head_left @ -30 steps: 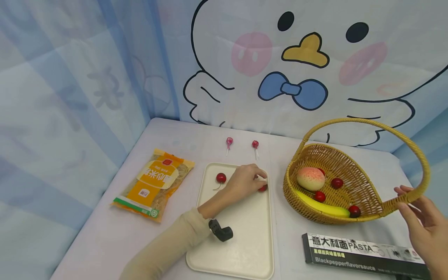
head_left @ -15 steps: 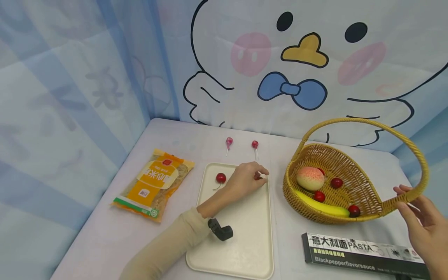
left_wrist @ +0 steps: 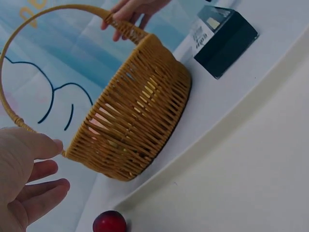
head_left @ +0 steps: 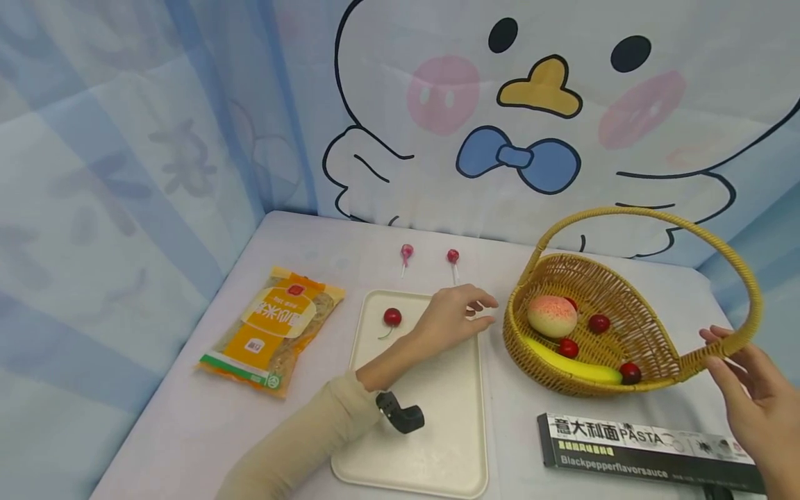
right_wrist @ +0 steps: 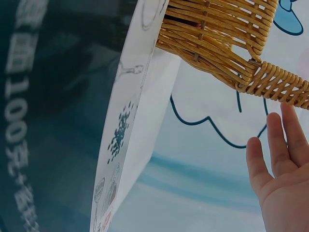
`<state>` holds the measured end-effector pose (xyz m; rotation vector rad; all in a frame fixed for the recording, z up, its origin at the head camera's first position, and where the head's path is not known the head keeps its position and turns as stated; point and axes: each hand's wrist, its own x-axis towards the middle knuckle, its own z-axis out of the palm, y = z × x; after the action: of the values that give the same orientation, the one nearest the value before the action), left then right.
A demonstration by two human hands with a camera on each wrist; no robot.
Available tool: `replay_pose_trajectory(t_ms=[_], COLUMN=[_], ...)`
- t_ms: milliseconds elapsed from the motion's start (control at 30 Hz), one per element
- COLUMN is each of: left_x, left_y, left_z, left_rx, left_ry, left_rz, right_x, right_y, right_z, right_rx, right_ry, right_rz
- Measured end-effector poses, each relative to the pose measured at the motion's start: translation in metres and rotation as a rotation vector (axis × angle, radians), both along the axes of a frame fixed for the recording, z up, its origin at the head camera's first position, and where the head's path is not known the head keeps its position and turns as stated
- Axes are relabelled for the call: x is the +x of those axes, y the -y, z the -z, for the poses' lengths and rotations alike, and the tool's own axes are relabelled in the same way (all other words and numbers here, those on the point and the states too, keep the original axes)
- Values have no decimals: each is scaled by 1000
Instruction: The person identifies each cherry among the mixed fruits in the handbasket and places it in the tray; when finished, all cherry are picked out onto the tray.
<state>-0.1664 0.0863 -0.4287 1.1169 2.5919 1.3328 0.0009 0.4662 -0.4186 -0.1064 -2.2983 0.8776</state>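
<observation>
Hovering, fingers parted, the left hand [head_left: 453,318] hides a cherry [left_wrist: 110,223] its wrist view shows at the tray's edge [head_left: 482,423]; the right hand [head_left: 759,403] grips the basket [head_left: 628,295]; the box [head_left: 650,451] reads "PASTA".

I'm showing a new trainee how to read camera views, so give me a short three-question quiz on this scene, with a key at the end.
1. How many lollipops lie beyond the far edge of the tray?
2. Which is gripping the basket: A, the left alone; B, the right alone; or C, both?
3. True or false: the stemmed cherry lies in the basket.

Key
1. Two.
2. B. The right hand grips it; the left hand holds nothing that shows.
3. False. The stemmed cherry lies on the tray.
</observation>
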Motion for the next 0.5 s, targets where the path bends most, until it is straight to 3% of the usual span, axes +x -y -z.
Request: replay_pose_trajectory(t_ms=[500], left_x=[14], left_y=[-33], left_z=[-20], left_rx=[-3], left_ry=[4], left_rz=[72], right_x=[3], right_y=[-1], right_z=[-2], right_rx=[-18], right_ry=[55], right_rz=[32])
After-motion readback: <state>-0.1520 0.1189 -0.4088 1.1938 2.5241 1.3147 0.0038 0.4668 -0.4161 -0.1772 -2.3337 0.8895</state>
